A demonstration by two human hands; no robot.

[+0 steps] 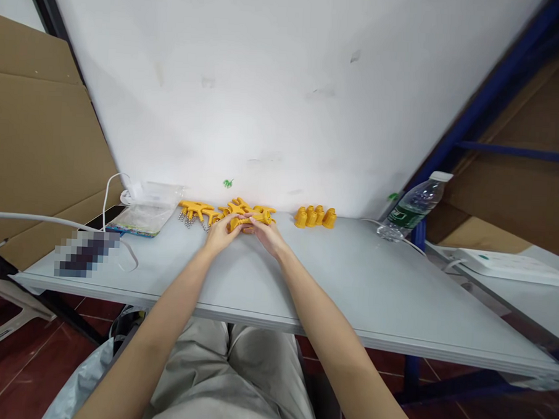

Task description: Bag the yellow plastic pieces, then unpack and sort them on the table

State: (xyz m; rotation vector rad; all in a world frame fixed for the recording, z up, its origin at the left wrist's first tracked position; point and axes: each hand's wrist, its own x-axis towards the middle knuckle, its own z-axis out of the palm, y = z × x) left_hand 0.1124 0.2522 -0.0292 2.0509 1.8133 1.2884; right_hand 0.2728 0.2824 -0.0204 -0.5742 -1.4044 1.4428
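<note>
A small workshop or storeroom: blue steel racking (518, 151); leaning cardboard (33, 131) (flattened); plain grey worktable (373, 288).

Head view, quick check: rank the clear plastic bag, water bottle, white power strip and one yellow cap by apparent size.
1. white power strip and clear plastic bag: they look alike, so not ranked.
2. water bottle, slightly smaller.
3. yellow cap, smallest by far.

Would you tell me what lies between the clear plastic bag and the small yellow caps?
In the head view, a heap of yellow parts lies there, with the left hand and right hand touching it.
</note>
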